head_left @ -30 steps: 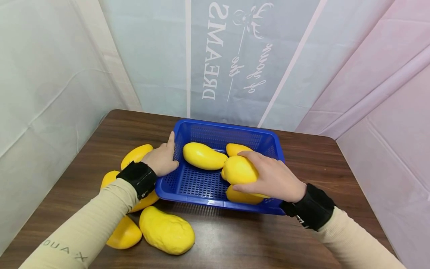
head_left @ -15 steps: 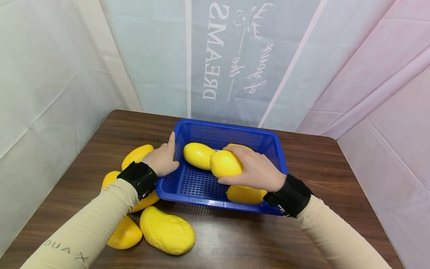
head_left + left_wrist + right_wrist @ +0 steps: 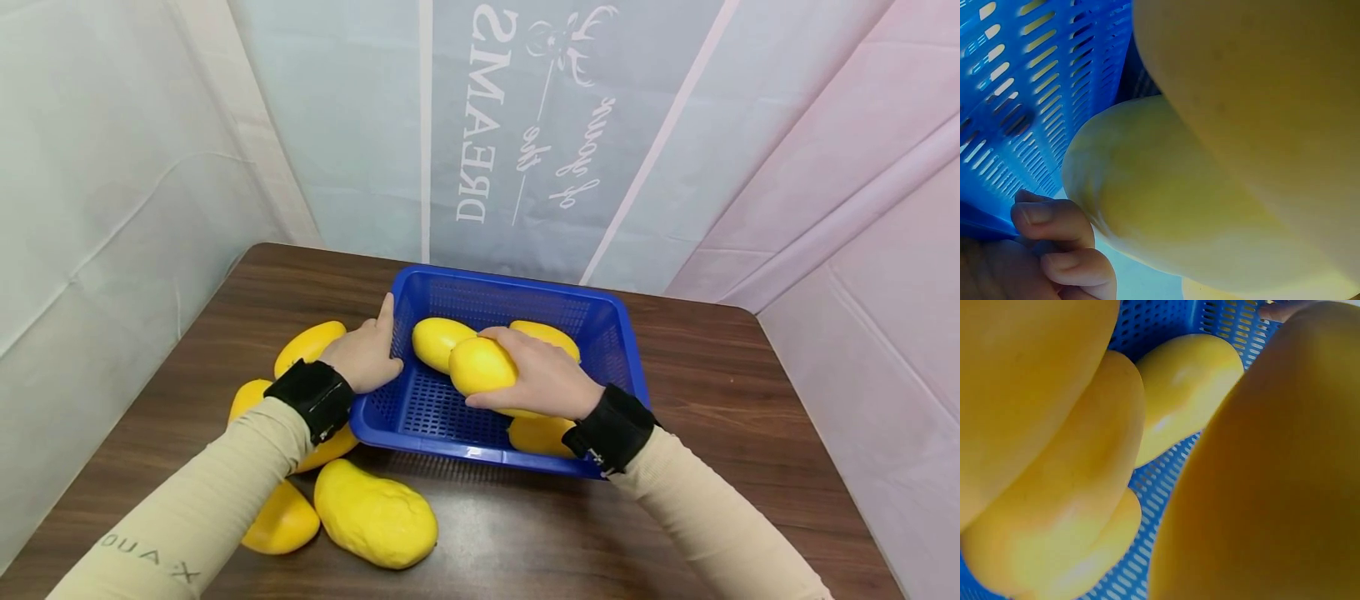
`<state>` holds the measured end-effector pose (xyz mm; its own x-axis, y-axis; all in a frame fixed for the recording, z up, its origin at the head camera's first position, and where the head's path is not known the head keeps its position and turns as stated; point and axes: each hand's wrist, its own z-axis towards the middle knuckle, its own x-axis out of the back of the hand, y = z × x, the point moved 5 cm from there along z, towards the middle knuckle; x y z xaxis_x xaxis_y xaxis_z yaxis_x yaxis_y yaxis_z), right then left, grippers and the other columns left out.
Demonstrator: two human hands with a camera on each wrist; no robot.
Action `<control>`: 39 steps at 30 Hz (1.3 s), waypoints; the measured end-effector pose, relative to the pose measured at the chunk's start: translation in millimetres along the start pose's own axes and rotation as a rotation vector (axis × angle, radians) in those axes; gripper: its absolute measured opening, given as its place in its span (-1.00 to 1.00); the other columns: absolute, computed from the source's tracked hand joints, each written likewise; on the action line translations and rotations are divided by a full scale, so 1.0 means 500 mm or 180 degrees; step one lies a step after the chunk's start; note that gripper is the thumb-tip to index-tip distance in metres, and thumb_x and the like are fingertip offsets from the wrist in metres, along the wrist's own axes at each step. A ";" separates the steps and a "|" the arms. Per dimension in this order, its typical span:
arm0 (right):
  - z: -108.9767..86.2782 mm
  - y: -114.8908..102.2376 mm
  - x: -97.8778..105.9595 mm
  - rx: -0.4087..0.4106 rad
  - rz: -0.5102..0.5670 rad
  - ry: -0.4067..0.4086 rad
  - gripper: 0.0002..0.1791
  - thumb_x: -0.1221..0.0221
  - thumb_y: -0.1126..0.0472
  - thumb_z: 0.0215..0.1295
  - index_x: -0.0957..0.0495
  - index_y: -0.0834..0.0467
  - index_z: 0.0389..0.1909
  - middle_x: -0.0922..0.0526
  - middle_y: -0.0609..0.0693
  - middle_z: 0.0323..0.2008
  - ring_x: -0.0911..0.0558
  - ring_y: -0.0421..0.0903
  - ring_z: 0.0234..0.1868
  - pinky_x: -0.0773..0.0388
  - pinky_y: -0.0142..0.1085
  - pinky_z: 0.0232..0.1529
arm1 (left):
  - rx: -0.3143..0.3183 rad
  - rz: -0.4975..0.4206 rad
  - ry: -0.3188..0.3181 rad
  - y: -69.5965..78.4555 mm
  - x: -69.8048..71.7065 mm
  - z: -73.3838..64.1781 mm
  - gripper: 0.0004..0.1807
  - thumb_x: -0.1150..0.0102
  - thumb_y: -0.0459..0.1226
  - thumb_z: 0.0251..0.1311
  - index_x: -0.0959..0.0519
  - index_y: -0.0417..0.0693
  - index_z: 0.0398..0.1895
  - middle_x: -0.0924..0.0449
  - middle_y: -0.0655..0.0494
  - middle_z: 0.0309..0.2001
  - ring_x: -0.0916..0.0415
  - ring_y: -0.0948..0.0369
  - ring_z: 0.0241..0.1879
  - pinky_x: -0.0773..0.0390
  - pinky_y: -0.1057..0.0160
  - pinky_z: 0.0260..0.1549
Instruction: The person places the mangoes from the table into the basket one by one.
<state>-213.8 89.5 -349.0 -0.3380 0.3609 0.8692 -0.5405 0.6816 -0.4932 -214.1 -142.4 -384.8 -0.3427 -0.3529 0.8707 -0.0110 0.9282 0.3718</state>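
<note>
My right hand [image 3: 543, 375] grips a smooth yellow mango [image 3: 482, 367] over the blue plastic basket [image 3: 472, 454]. The mango overlaps another mango [image 3: 437, 342] lying toward the basket's left; whether they touch I cannot tell. Also in the basket are a mango [image 3: 546, 336] at the back right and one [image 3: 540, 436] at the front right, partly hidden by my right arm. My left hand [image 3: 366, 357] holds the basket's left rim, index finger extended along it and thumb over the inside. In the left wrist view, curled fingers [image 3: 1066, 228] show beside the slotted basket wall [image 3: 1041, 94].
Several mangoes lie on the brown table [image 3: 705, 517] left of the basket, including one [image 3: 310, 346] behind my left wrist and one [image 3: 281, 521] nearer the front. A lumpy yellow fruit [image 3: 375, 512] sits before the basket. A printed curtain [image 3: 510, 108] hangs behind.
My right hand has carried its mango leftward within the basket area, uncovering more of the back-right mango. My left hand stays at the left rim.
</note>
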 end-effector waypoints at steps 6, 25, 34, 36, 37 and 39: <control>0.022 -0.004 -0.027 -0.0044 0.0038 -0.0010 -0.01 -0.33 -0.40 -0.02 -0.32 0.01 0.39 -0.59 -0.07 0.14 -0.58 -0.12 -0.13 -0.56 -0.19 -0.15 | 0.0014 0.0019 -0.0008 0.003 -0.003 0.003 0.09 -0.04 -0.18 0.28 0.55 -0.15 0.55 -0.25 -0.41 0.38 -0.57 0.11 -0.49 -0.54 0.24 -0.57; 0.074 -0.050 -0.081 0.0237 -0.0238 -0.0112 -0.10 -0.36 -0.39 -0.06 -0.43 0.00 0.27 -0.50 -0.05 0.05 -0.54 -0.15 -0.16 -0.55 -0.25 -0.21 | 0.0027 0.0002 -0.0042 -0.002 -0.004 0.002 0.09 -0.05 -0.18 0.29 0.56 -0.14 0.55 -0.21 -0.41 0.41 -0.55 0.11 -0.52 -0.53 0.24 -0.56; 0.075 -0.045 -0.092 0.0148 -0.0408 -0.0370 -0.04 -0.33 -0.46 -0.09 -0.44 -0.02 0.32 -0.56 -0.06 0.05 -0.56 -0.13 -0.08 -0.54 -0.22 -0.14 | 0.0028 -0.0013 -0.0057 -0.004 -0.005 0.004 0.10 -0.04 -0.17 0.29 0.58 -0.14 0.54 -0.19 -0.42 0.42 -0.55 0.11 -0.53 -0.52 0.24 -0.57; 0.077 -0.044 -0.094 0.0142 -0.0452 -0.0399 -0.04 -0.33 -0.45 -0.09 -0.45 -0.02 0.32 -0.55 -0.05 0.06 -0.56 -0.13 -0.08 -0.53 -0.21 -0.15 | 0.0019 0.0000 -0.0049 -0.004 -0.005 0.005 0.10 -0.04 -0.17 0.28 0.57 -0.15 0.54 -0.20 -0.42 0.41 -0.56 0.11 -0.50 -0.53 0.24 -0.56; 0.077 -0.044 -0.096 0.0143 -0.0470 -0.0413 -0.04 -0.33 -0.45 -0.08 -0.44 -0.02 0.32 -0.54 -0.05 0.07 -0.55 -0.13 -0.08 -0.53 -0.21 -0.15 | 0.0014 0.0010 -0.0043 -0.004 -0.005 0.006 0.10 -0.04 -0.17 0.28 0.56 -0.16 0.54 -0.21 -0.42 0.41 -0.57 0.11 -0.48 -0.53 0.23 -0.54; 0.079 -0.046 -0.098 0.0144 -0.0486 -0.0442 -0.03 -0.33 -0.45 -0.08 -0.44 0.00 0.32 -0.53 -0.04 0.08 -0.55 -0.12 -0.08 -0.53 -0.21 -0.17 | 0.0010 0.0029 -0.0026 -0.004 -0.005 0.006 0.10 -0.05 -0.17 0.26 0.55 -0.17 0.55 -0.22 -0.42 0.40 -0.58 0.10 -0.44 -0.55 0.22 -0.51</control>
<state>-215.0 31.0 -381.4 -0.3508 0.1624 0.9223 -0.6264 0.6914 -0.3600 -216.3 -143.0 -388.7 -0.3505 -0.3436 0.8713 -0.0108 0.9317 0.3631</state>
